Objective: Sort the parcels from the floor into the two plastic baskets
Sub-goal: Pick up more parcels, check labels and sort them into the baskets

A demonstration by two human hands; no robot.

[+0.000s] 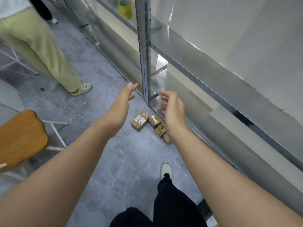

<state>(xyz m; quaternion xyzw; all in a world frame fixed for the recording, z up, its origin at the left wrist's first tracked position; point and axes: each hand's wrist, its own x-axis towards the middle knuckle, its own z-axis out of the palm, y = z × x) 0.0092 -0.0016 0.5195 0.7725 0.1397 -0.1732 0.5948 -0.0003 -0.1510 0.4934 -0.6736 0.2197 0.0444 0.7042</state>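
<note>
Several small brown cardboard parcels lie on the grey floor at the foot of the metal shelf unit: a labelled parcel (139, 120), a taped one (154, 120) to its right, and a third (160, 129) nearer me. My left hand (123, 102) is stretched out above the floor, left of the parcels, fingers relaxed and holding nothing. Over the parcels on the right hovers my right hand (172, 108), fingers loosely bent and empty, its wrist covering part of the pile. No plastic basket is in view.
A metal shelf unit (144, 51) runs along the right, with a yellow can (125, 9) on a shelf. A wooden chair (19, 138) stands at the left. Another person in green trousers (37, 48) stands at far left. My shoe (166, 170) is on the floor.
</note>
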